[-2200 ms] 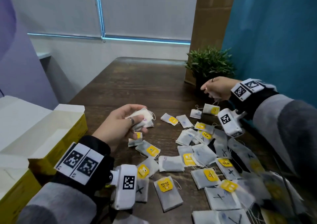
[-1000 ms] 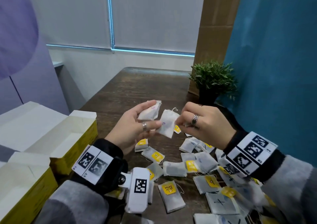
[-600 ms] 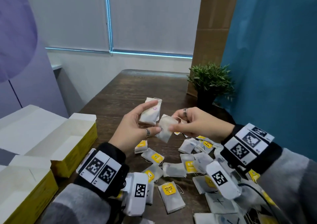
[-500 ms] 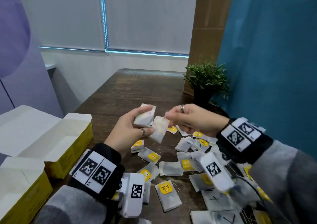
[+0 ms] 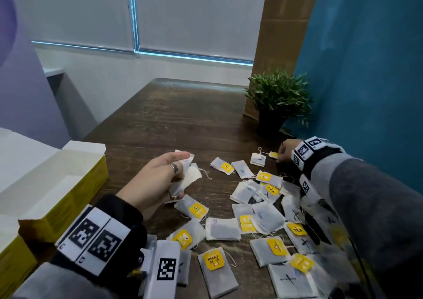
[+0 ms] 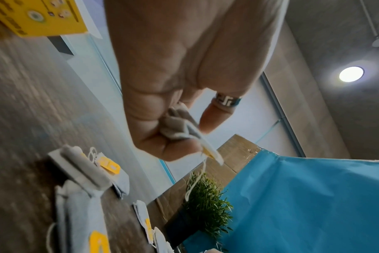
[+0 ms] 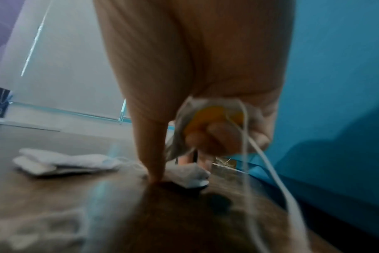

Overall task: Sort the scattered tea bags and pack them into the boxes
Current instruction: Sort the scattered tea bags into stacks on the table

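Observation:
Many white tea bags (image 5: 223,228) with yellow tags lie scattered on the dark wooden table (image 5: 183,120). My left hand (image 5: 180,172) hovers above the table's middle and grips a small bunch of tea bags (image 5: 188,177). The left wrist view shows its fingers (image 6: 162,119) curled round the bunch (image 6: 180,126), with a string dangling. My right hand (image 5: 282,154) is low at the far right by the blue wall. Its curled fingers (image 7: 216,137) hold a yellow-tagged tea bag (image 7: 208,116), while one finger touches down beside a lying bag (image 7: 188,176). Two open yellow boxes (image 5: 75,184) stand at the left.
A potted green plant (image 5: 278,99) stands at the back right, just beyond my right hand. The blue wall (image 5: 366,92) runs along the table's right side. The second yellow box (image 5: 11,259) sits at the near left edge.
My right hand passed a tea bag to the left hand, then swung away to the far right and down to the table. The left hand sank a little with its bunch.

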### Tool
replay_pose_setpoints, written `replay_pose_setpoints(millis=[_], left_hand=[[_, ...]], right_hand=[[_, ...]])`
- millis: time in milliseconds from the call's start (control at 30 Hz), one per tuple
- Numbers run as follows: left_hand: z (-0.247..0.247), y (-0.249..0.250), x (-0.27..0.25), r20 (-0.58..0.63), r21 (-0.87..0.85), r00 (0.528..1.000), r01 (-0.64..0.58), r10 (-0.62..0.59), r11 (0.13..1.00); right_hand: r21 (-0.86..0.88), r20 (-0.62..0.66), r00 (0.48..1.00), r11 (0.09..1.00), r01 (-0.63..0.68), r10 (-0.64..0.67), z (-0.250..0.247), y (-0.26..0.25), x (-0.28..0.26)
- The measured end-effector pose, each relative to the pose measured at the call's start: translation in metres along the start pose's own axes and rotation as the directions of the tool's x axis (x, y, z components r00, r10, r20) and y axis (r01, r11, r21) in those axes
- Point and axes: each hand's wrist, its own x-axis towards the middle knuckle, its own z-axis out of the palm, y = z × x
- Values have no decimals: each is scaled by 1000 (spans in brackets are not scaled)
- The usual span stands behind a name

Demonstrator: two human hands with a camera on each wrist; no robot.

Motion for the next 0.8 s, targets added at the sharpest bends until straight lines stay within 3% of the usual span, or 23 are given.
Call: replay_pose_setpoints(millis=[133, 233, 300, 367, 433, 500, 667, 800], left_hand=[[3, 4, -4, -51, -46, 999, -20, 17, 999], [7, 8, -5, -61, -110, 998, -29, 22, 994], [8, 10, -6, -51, -190, 999, -4, -5, 982], [7, 11, -6, -26, -226, 999, 14, -20, 974], [6, 10, -7, -34, -140, 999, -27, 22, 990], [6, 8, -10, -45, -35, 997, -67, 65, 997], [9, 11, -20, 1, 37, 993, -116, 116, 993], [11, 13, -24, 50, 75, 986, -160, 157, 984]], right_hand=[[-14, -69, 996, 998, 55, -56, -16, -24, -46], [211, -50, 989, 967, 144, -137, -38, -27, -72], [514, -5, 982, 842, 164, -188, -52, -30, -94], [753, 27, 955, 635, 174, -294, -63, -33, -118], [889, 34, 911, 428, 160, -410, -69, -38, -139], [949, 23, 874, 286, 134, -485, -72, -42, -154], [995, -23, 820, 65, 74, -572, -69, -58, -188], [999, -6, 773, 31, 34, -634, -63, -70, -213]])
